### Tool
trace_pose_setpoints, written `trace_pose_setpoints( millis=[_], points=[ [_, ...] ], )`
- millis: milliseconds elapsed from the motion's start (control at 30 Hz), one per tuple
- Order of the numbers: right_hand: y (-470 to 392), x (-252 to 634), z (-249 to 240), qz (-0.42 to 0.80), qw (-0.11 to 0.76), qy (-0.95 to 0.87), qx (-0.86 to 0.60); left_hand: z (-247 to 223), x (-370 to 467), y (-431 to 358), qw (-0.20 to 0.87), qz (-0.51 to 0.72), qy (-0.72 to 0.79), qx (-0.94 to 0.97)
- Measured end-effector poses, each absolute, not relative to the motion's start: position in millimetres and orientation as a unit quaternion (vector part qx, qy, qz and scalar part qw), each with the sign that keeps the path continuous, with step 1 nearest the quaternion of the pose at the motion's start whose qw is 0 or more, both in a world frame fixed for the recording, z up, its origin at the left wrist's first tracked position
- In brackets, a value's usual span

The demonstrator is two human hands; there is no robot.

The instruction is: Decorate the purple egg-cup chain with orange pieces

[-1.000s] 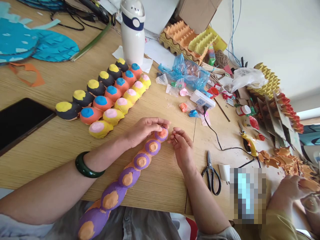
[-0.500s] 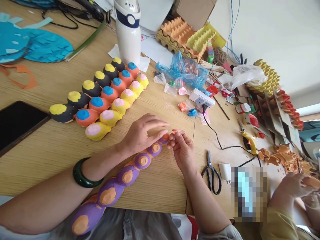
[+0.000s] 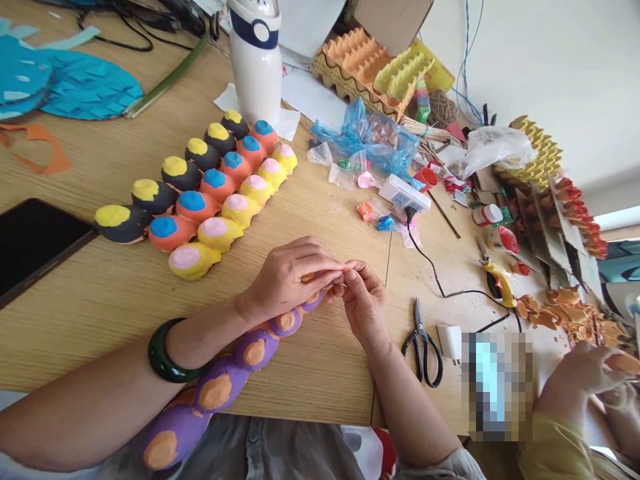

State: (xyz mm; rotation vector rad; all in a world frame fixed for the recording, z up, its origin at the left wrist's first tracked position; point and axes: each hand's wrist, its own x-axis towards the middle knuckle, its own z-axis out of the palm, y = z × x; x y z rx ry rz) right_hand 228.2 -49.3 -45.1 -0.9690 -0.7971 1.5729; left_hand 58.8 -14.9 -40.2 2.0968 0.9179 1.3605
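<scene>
One orange bit [image 3: 347,269] pinched above the far end of a purple strip [image 3: 256,351]

The left hand [image 3: 295,277] and right hand [image 3: 367,300] meet at the fingertips, thumbs against fingers, with the orange bit caught where they join. Most of it is hidden, so its shape cannot be told.

The purple strip, a row of domes each topped with a pale orange patch, lies to the lower left of that meeting point. Its long axis runs slantwise, from the near edge of the bench [image 3: 330,373], in front of the shirt, up and away to the right. The far end passes beneath the left hand, which hides the last dome or so. The left hand is the nearer of the two, lying over the strip; the right comes in from beside that end. Whether either touches the strip cannot be told.

Beyond the left forearm, with its dark green bangle [image 3: 158,353], three more rows stand side by side: a black row [image 3: 176,170] with yellow tops, an orange-red row [image 3: 216,180] with blue tops and a yellow row [image 3: 240,205] with pink tops. Scissors [image 3: 421,328] lie to the right of the right forearm, points away from the person. Farther right, a co-worker's hand [image 3: 573,373] holds something orange.
</scene>
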Motion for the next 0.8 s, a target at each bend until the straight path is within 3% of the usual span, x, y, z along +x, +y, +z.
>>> trace_pose_setpoints(
  millis=[533,800],
  points=[
    [-49.3,228.6,-44.8,0.656,0.535,-0.345,-0.405,-42.7,60.3,-15.8,0.159,0.504,0.321,0.786],
    [-48.5,229.4,-43.3,0.648,0.544,-0.336,-0.415,-42.6,59.1,-14.5,0.179,0.513,0.322,0.775]
  ],
)
